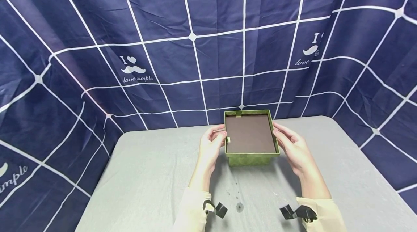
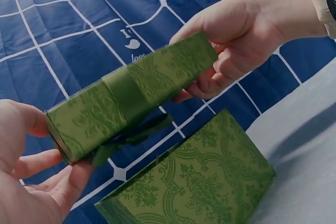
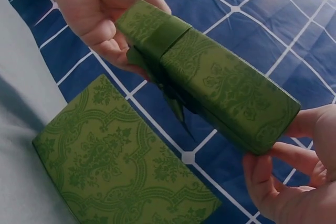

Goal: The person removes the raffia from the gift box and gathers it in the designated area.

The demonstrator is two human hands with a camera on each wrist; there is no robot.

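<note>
A shallow green box lid (image 1: 251,134) is held with its brown inner face up, above a green patterned box (image 1: 249,161) on the table. My left hand (image 1: 210,145) pinches the lid's left side between thumb and fingers. On the opposite side, my right hand (image 1: 294,148) grips the lid's edge in the same manner. A green ribbon (image 2: 125,94) wraps over the lid's side wall, and a dark green bow (image 2: 136,136) hangs beneath it. The lid is apart from the box (image 3: 115,156) in both wrist views. The inside of the box is hidden.
The grey table (image 1: 156,174) extends to both sides of the box, with dark spots (image 1: 239,207) near its front. A blue curtain with white lines (image 1: 169,62) hangs behind the table and along its sides. Black straps (image 1: 307,213) sit on both cream sleeves.
</note>
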